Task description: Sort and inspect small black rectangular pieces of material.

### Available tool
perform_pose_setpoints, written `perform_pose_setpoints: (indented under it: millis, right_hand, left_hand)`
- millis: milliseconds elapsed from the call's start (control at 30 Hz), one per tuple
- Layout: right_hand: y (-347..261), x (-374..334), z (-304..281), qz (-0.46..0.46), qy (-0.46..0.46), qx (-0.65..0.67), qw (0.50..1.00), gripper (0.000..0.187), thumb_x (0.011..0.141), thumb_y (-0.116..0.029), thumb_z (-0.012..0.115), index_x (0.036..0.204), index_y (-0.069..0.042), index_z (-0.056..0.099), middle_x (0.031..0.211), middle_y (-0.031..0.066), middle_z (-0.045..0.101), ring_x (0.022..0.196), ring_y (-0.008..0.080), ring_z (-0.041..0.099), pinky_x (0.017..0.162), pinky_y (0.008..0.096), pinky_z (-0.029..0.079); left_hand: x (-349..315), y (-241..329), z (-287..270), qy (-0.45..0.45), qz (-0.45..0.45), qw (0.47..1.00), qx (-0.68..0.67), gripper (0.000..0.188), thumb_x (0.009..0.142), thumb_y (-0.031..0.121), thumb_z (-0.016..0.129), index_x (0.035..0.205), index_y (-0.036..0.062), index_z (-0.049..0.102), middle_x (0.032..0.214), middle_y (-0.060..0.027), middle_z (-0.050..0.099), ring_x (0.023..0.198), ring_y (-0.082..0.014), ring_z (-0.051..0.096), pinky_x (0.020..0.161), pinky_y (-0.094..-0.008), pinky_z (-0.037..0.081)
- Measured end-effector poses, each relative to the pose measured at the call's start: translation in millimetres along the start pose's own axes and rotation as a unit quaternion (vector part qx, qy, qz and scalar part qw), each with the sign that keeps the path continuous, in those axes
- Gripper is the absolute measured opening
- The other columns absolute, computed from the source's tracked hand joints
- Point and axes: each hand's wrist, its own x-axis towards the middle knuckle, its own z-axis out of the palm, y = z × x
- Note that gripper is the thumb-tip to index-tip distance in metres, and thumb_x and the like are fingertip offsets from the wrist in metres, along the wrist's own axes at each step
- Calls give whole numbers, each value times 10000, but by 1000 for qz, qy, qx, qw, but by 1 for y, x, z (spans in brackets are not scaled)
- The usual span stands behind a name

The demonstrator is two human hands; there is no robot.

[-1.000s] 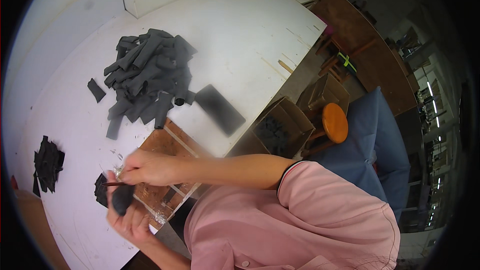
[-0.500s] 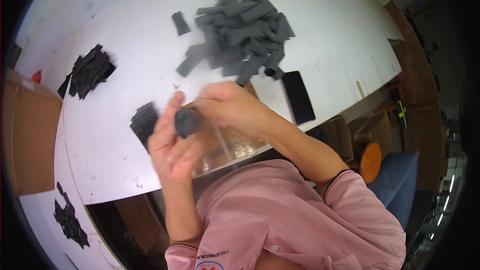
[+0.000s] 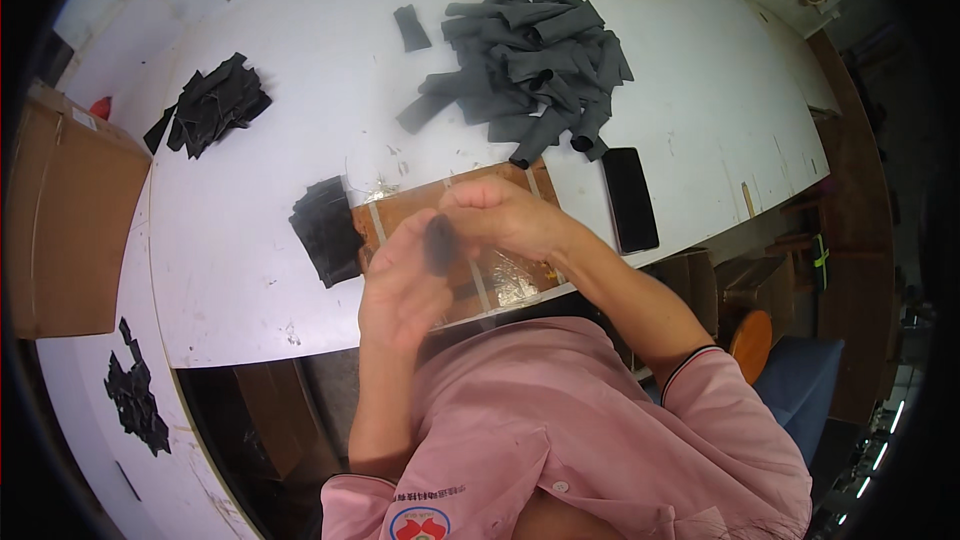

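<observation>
In front of my chest, a short dark fabric tube [image 3: 439, 245] is held between my two hands, its round end facing up at me. My left hand [image 3: 402, 290] is wrapped round its left side, the fingers smeared by motion. From the right, my right hand [image 3: 505, 220] pinches the tube's upper edge with curled fingers. Under both hands is a brown board [image 3: 400, 212] with pale strips and shiny clear film. A flat stack of dark fabric pieces [image 3: 328, 232] lies just left of the board.
Beyond the board is a large heap of grey fabric tubes [image 3: 540, 65], with a single grey piece [image 3: 411, 28] beside it. A black phone [image 3: 631, 200] lies at the right. Black pieces [image 3: 215, 105] and black scraps [image 3: 137, 395] lie leftward, near a cardboard box [image 3: 75, 220].
The view has shifted, so the table's things appear farther right and mostly higher. My hands have drawn closer together round the tube, and the left fingers, spread before, are more closed.
</observation>
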Motion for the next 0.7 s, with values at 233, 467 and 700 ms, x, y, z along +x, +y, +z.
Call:
perform_pose_setpoints:
  millis: [233,467,700]
  right_hand:
    - [-10,-7,8,-100,72,-137,983,191,850,-175,507,744,-17,515,609,-7,477,517,52,414,476,185,344]
    - [-46,-24,27,-336,126,-473,805,301,755,-304,591,778,-9,537,725,83,529,597,170,512,497,292,395]
    - [-18,-18,15,-287,111,-623,719,265,742,-270,585,777,-8,570,604,111,532,574,280,534,513,357,412]
  left_hand:
    - [2,-5,45,161,335,542,754,338,821,93,537,1148,37,473,1000,-74,474,820,-88,465,707,-189,409]
    - [7,-3,44,86,381,743,543,104,776,6,556,871,-30,580,899,-80,560,814,-130,521,762,-248,401]
    - [6,-20,23,141,332,856,371,105,770,7,534,869,-26,539,891,-93,567,823,-144,519,771,-262,398]
